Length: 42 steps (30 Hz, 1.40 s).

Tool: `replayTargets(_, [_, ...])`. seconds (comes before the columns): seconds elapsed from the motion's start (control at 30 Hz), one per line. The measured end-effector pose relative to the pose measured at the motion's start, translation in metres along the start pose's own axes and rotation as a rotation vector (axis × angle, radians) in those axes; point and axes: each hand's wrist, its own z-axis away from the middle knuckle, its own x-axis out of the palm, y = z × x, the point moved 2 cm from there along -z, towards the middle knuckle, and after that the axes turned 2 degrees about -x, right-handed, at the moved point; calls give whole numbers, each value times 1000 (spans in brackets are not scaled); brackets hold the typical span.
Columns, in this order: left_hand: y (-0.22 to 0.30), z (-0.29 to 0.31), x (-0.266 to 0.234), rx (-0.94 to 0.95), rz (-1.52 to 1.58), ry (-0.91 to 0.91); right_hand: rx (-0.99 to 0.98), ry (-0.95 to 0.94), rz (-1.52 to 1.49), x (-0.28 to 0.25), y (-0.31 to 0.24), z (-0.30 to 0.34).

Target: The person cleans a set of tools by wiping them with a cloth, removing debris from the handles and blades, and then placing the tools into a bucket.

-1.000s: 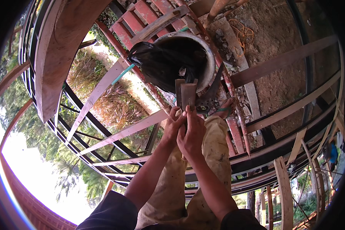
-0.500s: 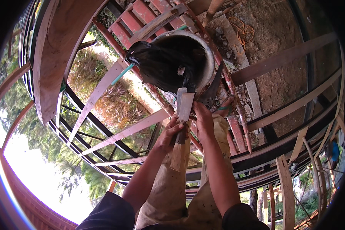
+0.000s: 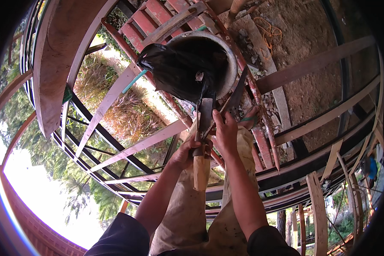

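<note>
My left hand (image 3: 184, 153) is closed around a flat-bladed tool (image 3: 201, 170) with a pale wooden handle and a dark collar. Its dull metal blade (image 3: 206, 112) points away from me, toward the bucket. Beside that blade, my right hand (image 3: 227, 132) has its thumb raised and its other fingers partly curled. A thin strip shows near those fingers, but what they grip is unclear. Just beyond the hands stands a round bucket (image 3: 231, 77) with a black plastic bag (image 3: 175, 70) spilling over its left rim. A dark saw-like blade (image 3: 239, 89) leans at its right side.
The bucket rests on a red slatted frame (image 3: 147, 22) with a loose plank (image 3: 173, 24) across it. Wooden beams (image 3: 315, 66) and dark rails surround me. Orange cord (image 3: 269, 33) lies on the soil at the far right. A sandalled foot (image 3: 251, 117) stands behind my right hand.
The flat blade has turned and now looks darker and narrower. My right thumb and fingers have shifted slightly upward beside it. My left hand keeps its grip, slightly further left.
</note>
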Motion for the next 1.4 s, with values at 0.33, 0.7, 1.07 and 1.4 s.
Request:
replayTargets(0.33, [-8, -14, -19, 90, 153, 15, -69, 63, -201, -12, -1, 30])
replayTargets(0.7, [-8, -25, 11, 81, 198, 24, -450, 360, -441, -33, -23, 54])
replayTargets(1.07, [-14, -33, 8, 100, 339, 137, -165, 29, -272, -61, -51, 64])
replayTargets(1.4, [-21, -11, 19, -23, -14, 287, -27, -388, 460, -61, -10, 83])
